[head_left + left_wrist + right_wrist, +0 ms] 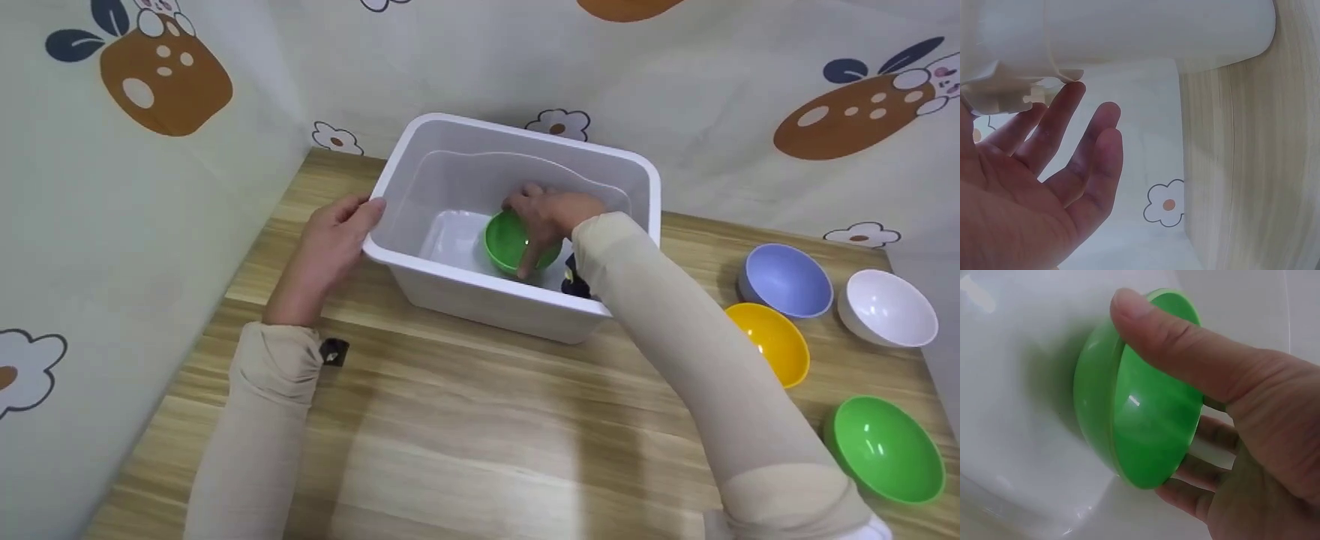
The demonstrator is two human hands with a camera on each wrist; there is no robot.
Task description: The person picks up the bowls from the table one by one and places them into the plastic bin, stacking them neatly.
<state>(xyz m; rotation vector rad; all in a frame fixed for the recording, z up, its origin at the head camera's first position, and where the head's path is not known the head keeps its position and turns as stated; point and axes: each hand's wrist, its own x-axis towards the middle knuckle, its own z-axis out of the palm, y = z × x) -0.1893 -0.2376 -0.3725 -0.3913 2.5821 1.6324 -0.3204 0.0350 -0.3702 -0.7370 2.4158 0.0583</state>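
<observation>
A white plastic storage bin [487, 289] stands on the wooden table. At its left end my left hand [334, 236] holds the rim, thumb on top; the left wrist view shows the fingers [1067, 112] below, one touching the rim's underside. Down inside the bin my right hand [544, 221] grips a small green bowl [504, 240] across its opening. In the right wrist view the thumb [1151, 326] lies over one side of the bowl [1095, 394] and the fingertips are at the opposite side. The bowl sits upright at the bin's floor.
On the right side of the table are a blue bowl [787, 281], a white bowl [889, 309], a yellow bowl [780, 345] and a larger green bowl [885, 450]. A patterned cloth wall [465, 67] rises behind the bin, another at the left.
</observation>
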